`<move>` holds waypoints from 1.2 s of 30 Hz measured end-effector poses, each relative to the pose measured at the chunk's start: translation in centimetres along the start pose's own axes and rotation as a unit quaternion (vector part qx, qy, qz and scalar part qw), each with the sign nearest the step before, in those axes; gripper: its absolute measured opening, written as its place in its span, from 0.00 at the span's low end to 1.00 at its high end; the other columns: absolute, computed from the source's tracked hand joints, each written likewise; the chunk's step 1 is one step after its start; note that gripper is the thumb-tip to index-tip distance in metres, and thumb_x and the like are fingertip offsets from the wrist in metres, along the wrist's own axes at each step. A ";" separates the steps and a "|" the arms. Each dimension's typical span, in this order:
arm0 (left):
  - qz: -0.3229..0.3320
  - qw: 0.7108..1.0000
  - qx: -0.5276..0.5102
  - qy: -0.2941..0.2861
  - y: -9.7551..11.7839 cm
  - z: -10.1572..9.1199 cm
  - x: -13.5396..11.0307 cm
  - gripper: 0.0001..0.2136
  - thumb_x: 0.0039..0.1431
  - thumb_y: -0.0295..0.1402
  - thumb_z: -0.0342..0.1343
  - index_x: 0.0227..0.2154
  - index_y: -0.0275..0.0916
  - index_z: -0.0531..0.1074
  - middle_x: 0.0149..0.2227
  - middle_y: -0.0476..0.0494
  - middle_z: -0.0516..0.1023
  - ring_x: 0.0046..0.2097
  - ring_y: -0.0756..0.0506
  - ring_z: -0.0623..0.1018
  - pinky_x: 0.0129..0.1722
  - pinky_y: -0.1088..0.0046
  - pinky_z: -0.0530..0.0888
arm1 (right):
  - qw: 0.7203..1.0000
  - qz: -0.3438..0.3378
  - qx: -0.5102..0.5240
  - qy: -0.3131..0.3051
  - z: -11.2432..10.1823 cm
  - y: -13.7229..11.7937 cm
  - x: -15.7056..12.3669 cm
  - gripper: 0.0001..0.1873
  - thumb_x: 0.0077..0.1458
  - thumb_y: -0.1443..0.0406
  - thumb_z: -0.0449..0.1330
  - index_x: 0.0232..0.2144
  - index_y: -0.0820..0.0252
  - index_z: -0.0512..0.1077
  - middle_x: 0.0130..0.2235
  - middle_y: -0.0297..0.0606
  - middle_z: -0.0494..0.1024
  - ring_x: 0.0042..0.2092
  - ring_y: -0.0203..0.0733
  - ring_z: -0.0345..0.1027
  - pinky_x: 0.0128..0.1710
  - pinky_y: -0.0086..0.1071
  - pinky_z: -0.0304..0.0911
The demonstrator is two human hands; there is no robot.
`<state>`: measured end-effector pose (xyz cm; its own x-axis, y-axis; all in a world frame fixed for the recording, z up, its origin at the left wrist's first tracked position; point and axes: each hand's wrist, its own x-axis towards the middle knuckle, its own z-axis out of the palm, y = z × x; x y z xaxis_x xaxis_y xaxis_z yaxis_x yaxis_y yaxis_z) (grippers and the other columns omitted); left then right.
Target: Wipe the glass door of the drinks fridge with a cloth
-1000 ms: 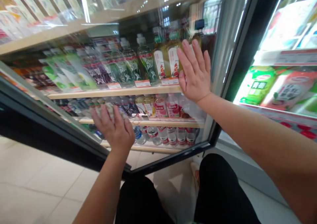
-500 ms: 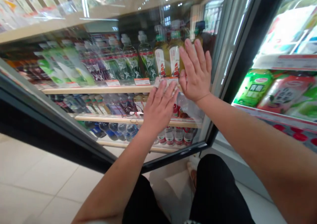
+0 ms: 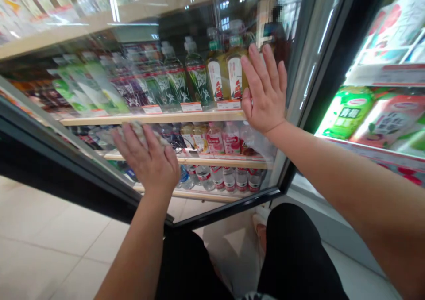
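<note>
My left hand point(image 3: 151, 165) lies spread against the glass door point(image 3: 206, 21), pressing a crumpled off-white cloth point(image 3: 138, 134) under its fingers. Most of that cloth is hidden by the fingers; its edge shows above them. My right hand point(image 3: 265, 94) rests flat on the same pane farther right, fingers stretched upward and holding nothing. Through the glass, green bottles point(image 3: 198, 76) and yellow drink bottles point(image 3: 235, 72) stand on a shelf behind the hands.
The door's black frame point(image 3: 66, 171) slants across the left, its bottom edge above my knees. To the right, a lit cooler holds a green drink pack point(image 3: 352, 109) and a pink one point(image 3: 392, 118). Pale floor tiles point(image 3: 43, 229) lie below left. A person's reflection point(image 3: 275, 34) shows in the glass.
My left hand has slid left across the glass with the cloth, away from my right hand. The right hand has stayed in nearly the same spot.
</note>
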<state>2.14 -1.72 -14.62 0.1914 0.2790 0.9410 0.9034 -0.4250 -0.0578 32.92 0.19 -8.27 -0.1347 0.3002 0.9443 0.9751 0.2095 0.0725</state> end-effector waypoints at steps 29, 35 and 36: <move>-0.045 0.997 0.012 0.060 -2.0 -0.1 -1.1 0.32 0.73 0.45 0.42 0.74 0.35 0.49 0.77 0.40 0.39 0.75 0.28 0.42 0.74 0.41 0.46 | 1.000 0.000 -0.001 0.025 0.4 0.0 -0.1 0.32 0.69 0.58 0.39 0.72 0.53 0.55 0.74 0.32 0.54 0.77 0.44 0.37 0.77 0.50 0.35; -0.090 0.994 -0.046 0.050 2.3 0.6 3.1 0.30 0.75 0.43 0.38 0.75 0.39 0.47 0.77 0.47 0.38 0.76 0.34 0.38 0.76 0.47 0.38 | 1.000 0.013 0.007 -0.006 0.3 -0.1 0.0 0.33 0.67 0.60 0.40 0.73 0.51 0.53 0.74 0.32 0.54 0.77 0.50 0.33 0.76 0.61 0.35; -0.077 0.994 -0.062 0.053 3.5 1.0 3.7 0.29 0.75 0.42 0.39 0.75 0.37 0.48 0.77 0.46 0.39 0.76 0.35 0.38 0.76 0.47 0.39 | 1.000 0.016 0.011 -0.010 0.4 -0.1 0.0 0.33 0.68 0.59 0.40 0.73 0.50 0.52 0.74 0.32 0.54 0.77 0.50 0.32 0.76 0.61 0.35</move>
<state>6.35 -1.32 -11.63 0.0062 0.2596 0.9657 0.8634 -0.4885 0.1257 32.78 0.55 -8.41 -0.1076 0.3250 0.9396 0.9750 0.2191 0.0359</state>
